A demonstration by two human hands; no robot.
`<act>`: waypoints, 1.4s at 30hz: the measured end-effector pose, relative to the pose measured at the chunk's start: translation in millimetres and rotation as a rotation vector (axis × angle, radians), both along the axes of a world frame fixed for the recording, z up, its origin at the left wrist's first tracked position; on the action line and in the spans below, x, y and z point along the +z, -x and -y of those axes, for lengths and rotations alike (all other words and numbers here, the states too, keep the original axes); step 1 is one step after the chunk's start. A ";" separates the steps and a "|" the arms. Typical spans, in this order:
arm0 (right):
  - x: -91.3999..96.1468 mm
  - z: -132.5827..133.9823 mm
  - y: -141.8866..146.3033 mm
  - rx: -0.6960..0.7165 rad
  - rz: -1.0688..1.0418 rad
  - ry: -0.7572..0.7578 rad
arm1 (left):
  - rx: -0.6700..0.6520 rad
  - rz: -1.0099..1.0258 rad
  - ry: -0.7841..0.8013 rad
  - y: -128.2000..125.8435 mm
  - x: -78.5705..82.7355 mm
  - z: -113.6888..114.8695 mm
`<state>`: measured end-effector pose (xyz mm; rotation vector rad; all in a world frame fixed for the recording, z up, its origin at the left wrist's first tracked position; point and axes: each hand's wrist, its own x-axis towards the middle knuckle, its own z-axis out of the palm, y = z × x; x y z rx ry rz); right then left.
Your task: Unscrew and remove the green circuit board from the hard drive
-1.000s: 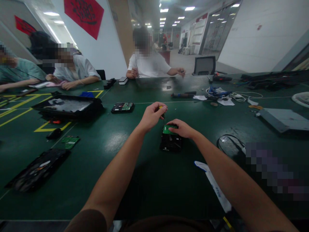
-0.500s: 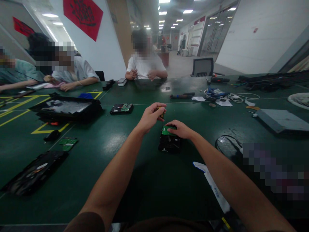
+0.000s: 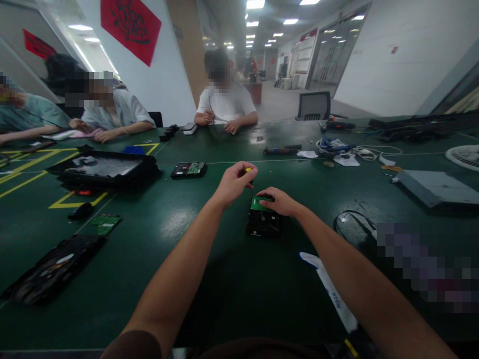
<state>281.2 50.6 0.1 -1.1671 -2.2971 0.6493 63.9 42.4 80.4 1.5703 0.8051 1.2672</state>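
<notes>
In the middle of the table lies a black hard drive [image 3: 264, 225] with a green circuit board [image 3: 256, 203] on its far end. My left hand [image 3: 236, 182] is closed around a small screwdriver [image 3: 248, 170], whose yellow end shows between thumb and fingers. The thin shaft points down at the far left corner of the board; whether the tip sits in a screw is too small to tell. My right hand [image 3: 280, 201] grips the drive from its right side, fingers over the far edge and thumb on the board.
Left of my arms lie an opened drive [image 3: 56, 269], a loose green board [image 3: 107, 223] and a black tray [image 3: 101, 172]. Another drive [image 3: 189, 170] lies beyond. At right are a grey metal box [image 3: 437, 187], a cable [image 3: 355, 214] and a white strip [image 3: 333, 294]. Several people sit opposite.
My left hand has turned slightly around the screwdriver, so its yellow end now shows. My right hand and the drive stay put. The person opposite has lowered a hand to the table.
</notes>
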 end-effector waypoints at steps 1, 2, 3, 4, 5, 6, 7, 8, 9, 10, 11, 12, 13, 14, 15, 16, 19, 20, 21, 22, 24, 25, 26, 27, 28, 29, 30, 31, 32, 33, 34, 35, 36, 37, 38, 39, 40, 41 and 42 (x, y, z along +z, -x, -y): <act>-0.1 -0.1 0.0 -0.008 0.004 0.004 | 0.015 -0.018 -0.013 0.6 -0.1 -0.4; -0.4 -0.4 -0.1 -0.014 0.009 0.007 | 0.027 -0.033 -0.022 1.2 0.0 -0.6; -0.9 -0.6 -0.2 -0.018 0.010 0.008 | 0.033 -0.044 -0.026 1.8 0.2 -0.7; -1.4 -0.9 -0.4 -0.017 0.010 0.008 | 0.031 -0.048 -0.025 2.2 0.5 -0.6; -1.9 -1.2 -0.7 -0.013 0.008 0.007 | 0.022 -0.044 -0.017 2.4 0.9 -0.3; -2.4 -1.4 -0.9 -0.006 0.005 0.005 | 0.009 -0.028 -0.002 2.3 1.4 0.3; -2.9 -1.7 -1.2 0.002 0.000 0.000 | -0.008 -0.003 0.018 2.0 2.0 0.9; -3.2 -2.0 -1.4 0.008 -0.004 -0.005 | -0.024 0.028 0.043 1.5 2.6 1.7; -3.6 -2.3 -1.7 0.013 -0.006 -0.009 | -0.037 0.061 0.068 0.9 3.2 2.4; -3.9 -2.6 -1.9 0.017 -0.005 -0.011 | -0.045 0.089 0.090 0.3 3.8 3.1; -4.3 -2.9 -2.1 0.018 -0.004 -0.012 | -0.048 0.109 0.108 -0.3 4.5 3.6; -4.7 -3.2 -2.3 0.018 -0.002 -0.011 | -0.044 0.116 0.116 -0.8 5.0 3.9; -5.2 -3.5 -2.5 0.017 -0.001 -0.010 | -0.033 0.110 0.114 -1.0 5.4 3.8; -5.6 -3.7 -2.7 0.014 0.000 -0.008 | -0.016 0.090 0.103 -1.1 5.5 3.4; -6.0 -3.7 -2.8 0.009 0.000 -0.007 | 0.003 0.061 0.086 -0.9 5.4 2.6; -6.4 -3.7 -2.8 0.002 -0.001 -0.006 | 0.025 0.028 0.066 -0.7 5.0 1.7; -6.5 -3.0 -2.3 -0.003 -0.005 -0.006 | 0.074 -0.054 0.002 0.5 2.4 -1.6; -6.3 -2.8 -2.0 0.002 -0.007 -0.008 | 0.086 -0.074 -0.022 0.8 1.3 -2.3; -5.9 -2.5 -1.7 0.007 -0.010 -0.011 | 0.098 -0.093 -0.050 1.2 0.5 -2.8; -5.5 -2.3 -1.4 0.012 -0.015 -0.015 | 0.109 -0.112 -0.079 1.5 -0.2 -3.0; -4.7 -2.1 -1.1 0.017 -0.022 -0.017 | 0.114 -0.141 -0.117 2.1 -0.3 -2.4; -4.3 -2.1 -1.1 0.019 -0.021 -0.016 | 0.107 -0.145 -0.117 2.2 0.2 -1.7; -3.9 -2.1 -1.3 0.020 -0.018 -0.013 | 0.094 -0.135 -0.102 2.1 0.9 -0.8; -3.5 -2.2 -1.5 0.020 -0.013 -0.010 | 0.073 -0.112 -0.071 1.8 1.7 0.2; -3.1 -2.2 -1.7 0.020 -0.007 -0.006 | 0.050 -0.076 -0.031 1.4 2.6 1.2; -2.8 -2.2 -1.9 0.017 -0.003 -0.003 | 0.027 -0.028 0.014 0.7 3.3 2.1; -2.6 -2.2 -2.0 0.015 -0.001 -0.002 | 0.007 0.026 0.060 0.0 3.9 2.9; -2.4 -2.1 -2.1 0.014 -0.002 -0.002 | -0.010 0.077 0.101 -0.7 4.4 3.4; -2.3 -2.0 -2.2 0.016 -0.005 -0.004 | -0.021 0.120 0.134 -1.2 4.6 3.8; -2.3 -2.0 -2.2 0.020 -0.009 -0.006 | -0.022 0.147 0.153 -1.6 4.8 3.8; -2.4 -2.0 -2.1 0.024 -0.012 -0.008 | -0.013 0.155 0.157 -1.7 4.9 3.7; -2.8 -2.1 -2.1 0.026 -0.014 -0.009 | 0.002 0.142 0.148 -1.5 5.0 3.3; -3.3 -2.3 -2.1 0.024 -0.013 -0.009 | 0.022 0.114 0.130 -1.1 5.1 2.7; -4.0 -2.7 -2.2 0.018 -0.010 -0.009 | 0.045 0.078 0.109 -0.6 5.2 2.0; -4.8 -3.1 -2.3 0.014 -0.005 -0.010 | 0.066 0.040 0.088 -0.1 5.3 1.3; -5.7 -3.6 -2.5 0.010 -0.001 -0.012 | 0.082 0.007 0.071 0.2 5.2 0.6; -6.6 -4.1 -2.7 0.009 0.001 -0.014 | 0.094 -0.016 0.058 0.4 5.0 0.0; -7.4 -4.5 -2.9 0.008 0.003 -0.017 | 0.099 -0.030 0.048 0.4 4.6 -0.6; -7.9 -4.9 -3.1 0.011 0.005 -0.020 | 0.098 -0.038 0.037 0.2 4.0 -1.1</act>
